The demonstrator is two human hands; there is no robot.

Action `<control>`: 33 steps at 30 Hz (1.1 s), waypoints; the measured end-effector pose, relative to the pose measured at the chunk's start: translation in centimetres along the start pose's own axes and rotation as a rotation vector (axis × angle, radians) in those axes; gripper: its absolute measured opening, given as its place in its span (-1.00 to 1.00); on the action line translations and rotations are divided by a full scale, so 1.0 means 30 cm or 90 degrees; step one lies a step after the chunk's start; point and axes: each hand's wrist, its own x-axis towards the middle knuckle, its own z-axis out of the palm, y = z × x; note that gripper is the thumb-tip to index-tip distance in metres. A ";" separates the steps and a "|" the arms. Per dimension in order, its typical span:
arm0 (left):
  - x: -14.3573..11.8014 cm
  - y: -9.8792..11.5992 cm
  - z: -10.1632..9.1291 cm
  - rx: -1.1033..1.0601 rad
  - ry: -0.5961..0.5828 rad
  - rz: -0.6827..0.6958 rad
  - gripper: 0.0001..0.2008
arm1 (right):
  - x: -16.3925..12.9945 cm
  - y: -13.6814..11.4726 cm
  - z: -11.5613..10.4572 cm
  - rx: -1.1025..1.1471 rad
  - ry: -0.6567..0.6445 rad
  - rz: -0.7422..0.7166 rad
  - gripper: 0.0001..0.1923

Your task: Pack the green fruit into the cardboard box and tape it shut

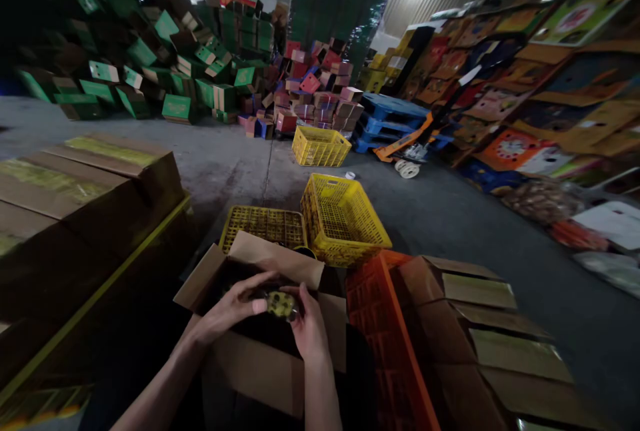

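My left hand (230,308) and my right hand (307,328) meet over an open cardboard box (260,364) right in front of me. Between them they hold a small yellowish-green mottled object (281,303), gripped by the fingertips of both hands. I cannot tell what the object is in the dim light. The inside of the box is dark and its contents are hidden.
An orange crate (380,324) and an open cardboard box (480,331) stand to the right. Yellow crates (345,218) sit just beyond, another (320,146) farther off. Stacked boxes (75,198) rise at left. Piles of green (150,64) and red boxes (310,94), blue pallets (390,118), a pallet jack (407,148).
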 end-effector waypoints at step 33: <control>0.010 -0.035 -0.010 0.078 0.325 0.013 -0.62 | -0.043 -0.014 0.051 -0.236 -0.002 -0.261 -0.34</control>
